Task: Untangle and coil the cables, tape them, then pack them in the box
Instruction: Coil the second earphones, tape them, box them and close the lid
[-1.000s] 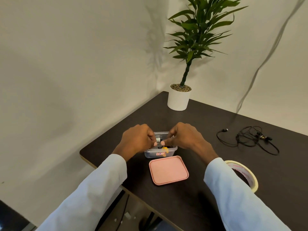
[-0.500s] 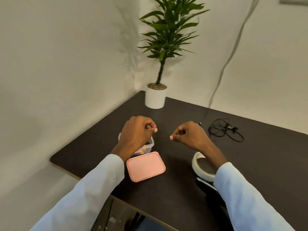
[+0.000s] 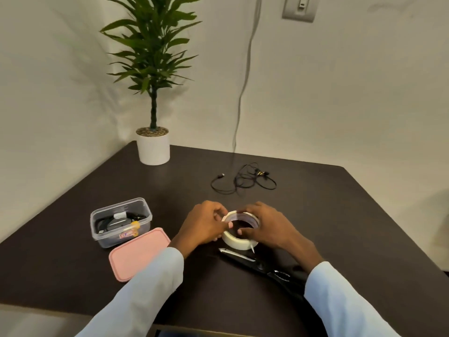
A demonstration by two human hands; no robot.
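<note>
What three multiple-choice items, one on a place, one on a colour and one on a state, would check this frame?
1. Where does the loose tangled cable lie?
A. in the box
B. on the table beyond the hands
C. on the lid

2. What colour is the lid?
A. pink
B. blue
C. black

3. What state is the box in?
A. closed
B. upside down
C. open, with a cable inside

Answers:
1 B, it lies on the table, apart from both hands.
2 A, the lid is plainly pink.
3 C, the lid rests beside it.
</note>
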